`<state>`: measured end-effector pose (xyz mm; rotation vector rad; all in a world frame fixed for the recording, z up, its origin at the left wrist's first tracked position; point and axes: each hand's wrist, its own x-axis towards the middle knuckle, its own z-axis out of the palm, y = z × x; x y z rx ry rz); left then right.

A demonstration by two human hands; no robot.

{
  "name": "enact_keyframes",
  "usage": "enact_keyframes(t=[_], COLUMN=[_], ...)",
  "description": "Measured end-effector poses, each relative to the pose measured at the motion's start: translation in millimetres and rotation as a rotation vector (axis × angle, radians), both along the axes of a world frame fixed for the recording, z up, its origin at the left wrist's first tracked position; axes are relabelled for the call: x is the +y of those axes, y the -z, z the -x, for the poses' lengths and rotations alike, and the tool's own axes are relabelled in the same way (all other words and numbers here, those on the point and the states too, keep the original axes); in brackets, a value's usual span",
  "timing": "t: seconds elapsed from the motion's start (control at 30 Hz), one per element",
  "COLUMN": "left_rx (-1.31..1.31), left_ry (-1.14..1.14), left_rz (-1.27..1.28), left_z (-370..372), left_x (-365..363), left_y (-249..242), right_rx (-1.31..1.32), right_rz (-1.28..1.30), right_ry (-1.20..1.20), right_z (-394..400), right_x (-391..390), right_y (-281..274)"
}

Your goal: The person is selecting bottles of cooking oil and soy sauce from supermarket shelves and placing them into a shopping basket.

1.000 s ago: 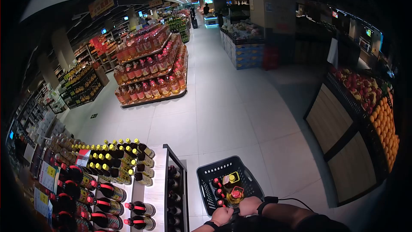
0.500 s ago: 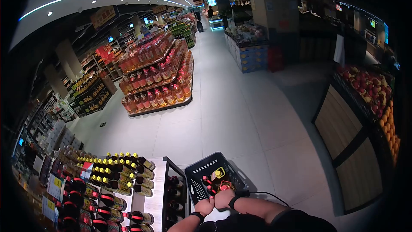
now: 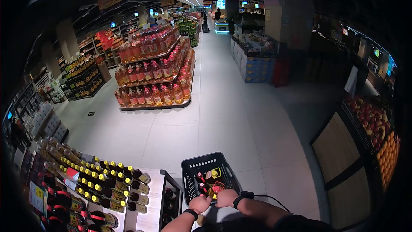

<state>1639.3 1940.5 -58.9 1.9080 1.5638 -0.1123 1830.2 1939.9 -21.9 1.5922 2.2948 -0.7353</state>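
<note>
A black shopping basket with slotted walls is in front of me at the lower middle. Dark bottles with red caps, a yellow-capped container and a red-topped jug stand inside it. My left hand is closed at the basket's near side, beside my right hand, which is also closed there, just behind the red-topped jug. The part of the rim or handle under my fingers is hidden. Both wrists wear dark bands, and a black cable trails right from the right one.
A bottle shelf stands close on the left, its corner next to the basket. Ahead left is a tiered oil-bottle display. A fruit stand lines the right. Pale floor runs between them toward distant people.
The view has shifted forward and tilted a little. The near bottle shelf has slid left and down in view. Both hands remain at the basket's near side, slightly farther apart.
</note>
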Motion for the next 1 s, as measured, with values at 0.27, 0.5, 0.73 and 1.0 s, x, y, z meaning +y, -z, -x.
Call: enact_keyframes(t=[0.27, 0.5, 0.73, 1.0], left_rx=[-0.256, -0.291, -0.262, -0.263], left_ry=[0.190, 0.287, 0.081, -0.223], left_rz=[0.065, 0.081, 0.164, -0.012], left_z=[39.3, 36.8, 7.3, -9.0], left_x=[131.2, 236.2, 348.4, 466.6], left_y=[0.7, 1.0, -4.3, 6.7], right_rx=[-0.043, -0.168, -0.075, -0.063], right_rz=[-0.034, -0.003, -0.095, -0.155], right_ry=[-0.056, -0.170, -0.304, -0.554], right_z=[23.2, 22.1, -7.1, -3.4], right_x=[124.4, 237.4, 379.9, 552.7], right_y=[15.2, 2.1, 18.3, 6.6])
